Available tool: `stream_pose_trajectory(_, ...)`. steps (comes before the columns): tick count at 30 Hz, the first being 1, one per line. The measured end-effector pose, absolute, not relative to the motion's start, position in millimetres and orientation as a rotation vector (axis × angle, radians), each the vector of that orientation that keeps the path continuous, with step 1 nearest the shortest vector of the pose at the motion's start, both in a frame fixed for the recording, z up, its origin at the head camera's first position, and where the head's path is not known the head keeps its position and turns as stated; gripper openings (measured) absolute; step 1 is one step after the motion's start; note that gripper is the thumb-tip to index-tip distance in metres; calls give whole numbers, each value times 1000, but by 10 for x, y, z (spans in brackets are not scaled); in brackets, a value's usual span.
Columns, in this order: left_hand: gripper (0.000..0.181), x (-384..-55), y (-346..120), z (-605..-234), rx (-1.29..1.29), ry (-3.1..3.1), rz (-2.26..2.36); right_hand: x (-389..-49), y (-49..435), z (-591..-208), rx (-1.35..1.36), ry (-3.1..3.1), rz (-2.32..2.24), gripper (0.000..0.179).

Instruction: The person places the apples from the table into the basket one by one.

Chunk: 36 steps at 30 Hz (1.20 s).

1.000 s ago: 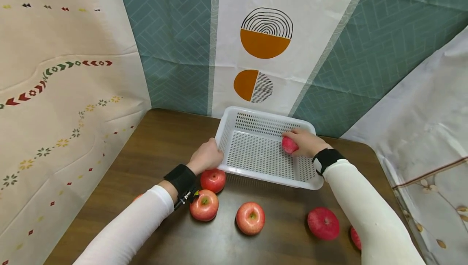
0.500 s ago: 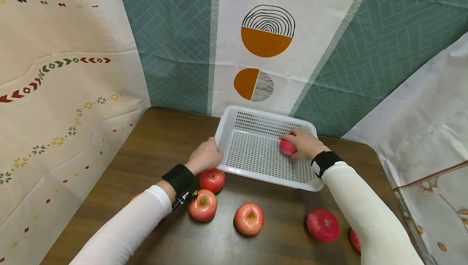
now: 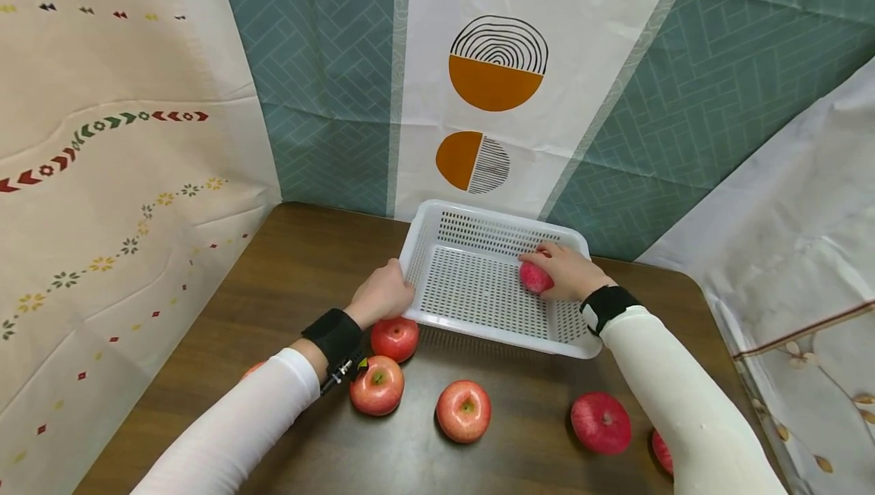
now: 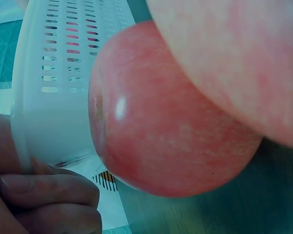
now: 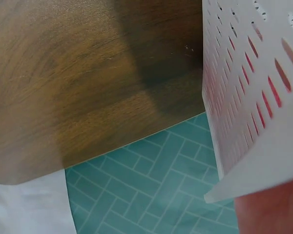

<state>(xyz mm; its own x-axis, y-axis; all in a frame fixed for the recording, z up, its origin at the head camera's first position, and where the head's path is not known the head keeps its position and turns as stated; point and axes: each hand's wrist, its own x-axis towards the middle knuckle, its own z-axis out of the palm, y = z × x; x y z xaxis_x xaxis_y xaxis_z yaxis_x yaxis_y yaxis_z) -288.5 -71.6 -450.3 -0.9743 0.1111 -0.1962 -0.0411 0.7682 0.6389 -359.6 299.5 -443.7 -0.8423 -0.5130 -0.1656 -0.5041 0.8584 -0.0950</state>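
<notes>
In the head view a white perforated plastic basket (image 3: pixel 472 332) stands tilted on the table, its near side raised. My left hand (image 3: pixel 383 294) grips its left rim; curled fingers (image 4: pixel 53 195) show at the rim in the left wrist view. Inside the basket, towards the right, my right hand (image 3: pixel 567 271) holds a pinkish-red pomegranate (image 3: pixel 535 278) from above, thumb and fingers round it. The right wrist view shows little of that hand. Just below my left hand lies a red apple (image 3: pixel 395 338), with another apple (image 3: pixel 377 385) beside my wrist strap.
On the brown table (image 3: pixel 328 252) a third apple (image 3: pixel 463 411) lies in front of the basket. A pomegranate (image 3: pixel 601 423) rests at the right, and a red fruit (image 3: pixel 661 451) is partly hidden by my right sleeve. Patterned cloths (image 3: pixel 328 85) hang close behind the basket.
My right hand has shifted slightly left inside the basket with the pomegranate in its fingers. The left hand keeps its grip on the rim.
</notes>
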Motion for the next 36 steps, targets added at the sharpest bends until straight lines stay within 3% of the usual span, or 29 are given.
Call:
stream_pose_trajectory(3,45,-2929,-722,-4560,57,2730,1002,-3578,3002,-4429,-786,2849,-72,83)
stream_pose_trajectory(10,50,-3370,-830,-5284,92,2821,939,-3550,2978,-4384,-764,2839,-161,85)
stream_pose_trajectory(12,50,-3391,-837,-5301,85,2799,954,-3536,2974,-4366,-732,2830,-193,86)
stream_pose_trajectory(22,44,-2901,-712,-4560,107,2771,1001,-3373,3076,-4212,-612,2826,-295,87)
stream_pose_trajectory(27,45,-3056,-729,-4832,118,2783,984,-3249,3135,-4128,-600,2822,-391,86)
stream_pose_trajectory(36,41,-2946,-727,-4628,86,2774,1008,-3016,3168,-3905,-715,2859,-452,81)
